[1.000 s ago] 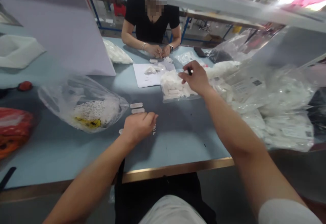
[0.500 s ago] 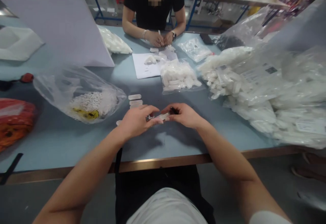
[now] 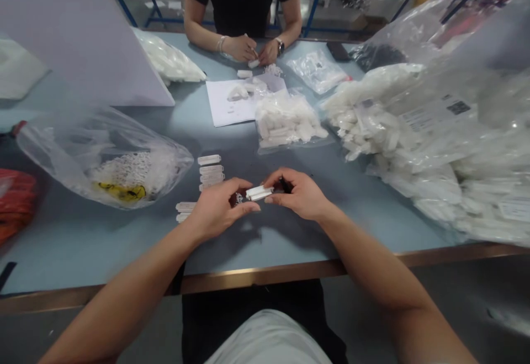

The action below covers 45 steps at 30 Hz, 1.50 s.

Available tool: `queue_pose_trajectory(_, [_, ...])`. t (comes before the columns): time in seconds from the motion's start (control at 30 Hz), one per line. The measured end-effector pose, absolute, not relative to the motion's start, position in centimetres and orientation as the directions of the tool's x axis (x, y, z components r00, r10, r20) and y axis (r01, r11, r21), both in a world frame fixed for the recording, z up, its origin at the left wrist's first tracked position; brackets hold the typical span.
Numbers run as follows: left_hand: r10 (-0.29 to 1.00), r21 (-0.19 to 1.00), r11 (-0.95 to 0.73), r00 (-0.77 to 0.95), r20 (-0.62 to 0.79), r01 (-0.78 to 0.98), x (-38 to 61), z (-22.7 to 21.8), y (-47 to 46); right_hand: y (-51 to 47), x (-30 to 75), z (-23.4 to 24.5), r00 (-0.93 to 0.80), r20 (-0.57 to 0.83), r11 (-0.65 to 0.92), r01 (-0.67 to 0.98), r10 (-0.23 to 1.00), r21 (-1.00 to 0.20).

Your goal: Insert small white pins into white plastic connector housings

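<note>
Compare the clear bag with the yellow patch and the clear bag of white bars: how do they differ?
The yellow-patched bag is puffed and loose, its contents gathered at one end; the bag of white bars lies flatter and looks well filled. The yellow-patched bag shows speckled white contents and yellow; the bag of white bars shows only white. The yellow-patched bag also looks larger. Both are clear plastic and lie on the pale blue table.

The left hand [image 3: 217,209] and right hand [image 3: 296,194] held two white strips [image 3: 259,193]; six more strips [image 3: 211,169] lay on the bench [image 3: 290,245], with one paper sheet [image 3: 221,110] farther off.
</note>
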State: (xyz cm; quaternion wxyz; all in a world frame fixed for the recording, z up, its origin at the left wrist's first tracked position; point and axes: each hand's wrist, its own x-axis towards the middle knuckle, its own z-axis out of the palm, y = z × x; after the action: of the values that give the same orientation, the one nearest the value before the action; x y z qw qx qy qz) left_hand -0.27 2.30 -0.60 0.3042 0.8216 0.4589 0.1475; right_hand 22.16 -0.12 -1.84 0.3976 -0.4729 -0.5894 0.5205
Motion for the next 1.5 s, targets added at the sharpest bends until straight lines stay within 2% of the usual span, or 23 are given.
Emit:
queue_pose_trajectory(0.1, [0.851,0.686,-0.356,0.523,-0.043,0.635,-0.2,-0.4,2.2,-0.2,22.0,-1.9,-0.233,-0.002,0.033,0.149,0.972,-0.988])
queue_pose_trajectory(0.2, [0.860,0.686,-0.367,0.510,-0.007,0.628,-0.2,-0.2,2.0,-0.1,21.9,-2.0,-0.200,-0.021,0.011,0.155,0.979,-0.988])
queue_pose_trajectory(0.33, [0.852,0.708,-0.401,0.521,0.054,0.582,-0.2,-0.3,1.6,-0.1,21.8,-1.9,-0.218,-0.092,-0.086,0.040,0.972,-0.996])
queue_pose_trajectory(0.47, [0.798,0.739,-0.519,0.554,0.238,0.429,-0.2,-1.0,1.5,-0.4,21.6,-1.9,-0.378,-0.111,-0.170,-0.127,0.919,-0.977])
queue_pose_trajectory(0.6, [0.711,0.671,-0.661,0.567,0.416,0.336,-0.6,-0.7,1.5,-0.5,21.6,-1.8,-0.437,-0.108,-0.167,-0.099,0.893,-0.981])
queue_pose_trajectory(0.67, [0.696,0.663,-0.673,0.584,0.418,0.328,-0.9,-0.2,1.3,-0.3,21.7,-1.8,-0.398,-0.102,-0.127,-0.037,0.912,-0.991])
queue_pose_trajectory(0.73, [0.646,0.677,-0.672,0.684,0.338,0.300,-1.0,0.2,0.8,0.0,21.8,-1.9,-0.307,-0.048,-0.020,0.095,0.950,-0.995])
queue_pose_trajectory(0.8, [0.470,0.656,-0.720,0.855,0.218,0.228,-0.8,0.2,0.1,0.2,21.6,-2.3,-0.262,0.056,0.132,0.282,0.963,-0.950])
queue_pose_trajectory(0.83, [0.343,0.612,-0.772,0.923,0.172,0.173,-0.5,0.1,-0.4,0.3,21.4,-2.5,-0.279,0.101,0.204,0.370,0.955,-0.906])
queue_pose_trajectory(0.87, [0.269,0.554,-0.817,0.955,0.127,0.157,-0.2,-0.2,-0.9,0.3,21.1,-2.8,-0.318,0.129,0.268,0.443,0.939,-0.856])
queue_pose_trajectory(0.97, [0.151,0.448,-0.887,0.987,0.058,0.110,0.8,-0.9,-2.0,0.4,19.7,-3.7,-0.418,0.081,0.343,0.604,0.905,-0.719])
queue_pose_trajectory(1.07, [0.151,0.391,-0.911,0.988,0.013,0.134,1.3,-1.3,-2.2,0.8,18.5,-4.2,-0.457,0.010,0.358,0.684,0.890,-0.636])
queue_pose_trajectory(1.2, [0.184,0.360,-0.918,0.983,0.009,0.169,1.3,-1.4,-1.8,1.5,17.9,-4.3,-0.495,0.010,0.416,0.719,0.869,-0.556])
queue_pose_trajectory(1.4, [0.214,0.350,-0.917,0.977,0.028,0.191,1.4,-1.6,-1.6,1.1,16.9,-2.9,-0.480,-0.074,0.442,0.849,0.874,-0.290])
queue_pose_trajectory(1.5, [0.251,0.339,-0.912,0.968,0.013,0.232,1.6,-1.7,-1.4,0.8,16.8,-2.5,-0.477,-0.103,0.448,0.867,0.873,-0.220])
